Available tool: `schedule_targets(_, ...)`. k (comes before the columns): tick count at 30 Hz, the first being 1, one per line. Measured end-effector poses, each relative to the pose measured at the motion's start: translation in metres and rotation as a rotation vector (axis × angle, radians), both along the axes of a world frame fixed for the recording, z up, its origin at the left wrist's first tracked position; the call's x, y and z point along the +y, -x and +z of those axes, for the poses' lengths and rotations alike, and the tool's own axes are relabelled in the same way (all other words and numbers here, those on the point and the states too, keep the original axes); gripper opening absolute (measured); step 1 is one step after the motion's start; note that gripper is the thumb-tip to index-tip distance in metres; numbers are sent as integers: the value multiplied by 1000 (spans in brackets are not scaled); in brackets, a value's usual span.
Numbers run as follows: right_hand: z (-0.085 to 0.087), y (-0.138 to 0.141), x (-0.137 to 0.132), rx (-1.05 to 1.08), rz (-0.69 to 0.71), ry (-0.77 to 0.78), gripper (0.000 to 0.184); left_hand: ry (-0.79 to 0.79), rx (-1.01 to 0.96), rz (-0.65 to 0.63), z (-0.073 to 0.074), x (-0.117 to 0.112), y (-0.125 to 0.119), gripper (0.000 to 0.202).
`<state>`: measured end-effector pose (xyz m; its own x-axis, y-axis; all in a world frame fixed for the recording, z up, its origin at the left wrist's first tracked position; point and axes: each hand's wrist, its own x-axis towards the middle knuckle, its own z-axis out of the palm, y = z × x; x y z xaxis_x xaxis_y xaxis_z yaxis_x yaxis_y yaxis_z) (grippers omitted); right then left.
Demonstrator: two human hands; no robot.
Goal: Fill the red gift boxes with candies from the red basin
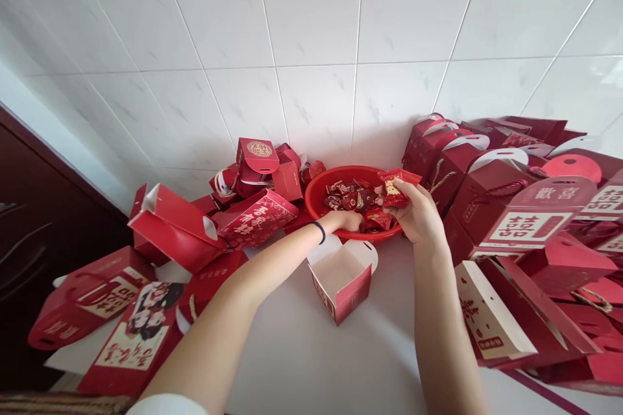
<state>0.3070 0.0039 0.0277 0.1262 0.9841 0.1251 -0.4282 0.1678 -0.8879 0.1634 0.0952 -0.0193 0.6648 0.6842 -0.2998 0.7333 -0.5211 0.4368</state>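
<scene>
A red plastic basin (pixel 318 193) full of wrapped red sweets (pixel 349 197) stands against the tiled wall. My left hand (pixel 348 220) reaches into the basin among the sweets; its fingers are buried there and hidden. My right hand (pixel 415 211) is raised over the basin's right rim, closed on several red-wrapped sweets (pixel 395 187). An open red gift box (pixel 343 279) with a white inside stands just in front of the basin, below and between my hands. A dark band circles my left wrist.
Folded and open red gift boxes (pixel 175 225) are heaped at the left. A large stack of red handled boxes (pixel 525 214) fills the right side. A dark wooden cabinet (pixel 34 220) stands at far left. The white tabletop (pixel 316 356) lies between my forearms.
</scene>
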Motion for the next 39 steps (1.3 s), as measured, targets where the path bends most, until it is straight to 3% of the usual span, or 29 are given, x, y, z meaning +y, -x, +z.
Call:
schedule_targets(3, 0, -4, 1, 10, -38, 18, 27, 23, 28, -16, -6, 3, 0, 11)
schedule_targets(7, 0, -8, 3, -7, -41, -12, 26, -15, -27, 20, 0, 13, 11, 13)
schedule_targets(11, 0, -7, 5, -16, -42, -21, 28, -36, -95, 17, 7, 16, 17, 32)
schedule_targets(14, 1, -3, 5, -5, -53, 1, 28, 18, -89, -48, 4, 11, 13, 43)
schedule_targets(20, 3, -1, 3, -36, -42, -11, 28, 33, -138, -75, -3, 5, 4, 14)
schedule_targets(22, 3, -3, 3, -43, -41, -19, 27, 10, -190, -47, 2, 8, 8, 11)
schedule_targets(26, 1, -7, 5, -36, -54, -9, 28, -30, -301, 39, 22, 11, 29, 24)
schedule_targets(31, 1, -3, 5, -60, -74, -24, 29, 88, -472, 27, 54, -10, 64, 29)
schedule_targets(35, 4, 5, 0, -119, -53, -19, 31, 219, -362, -36, 68, -42, 78, 27)
schedule_targets(39, 6, 9, -6, -190, 13, -27, 32, 133, -213, -43, 68, -68, 77, 21)
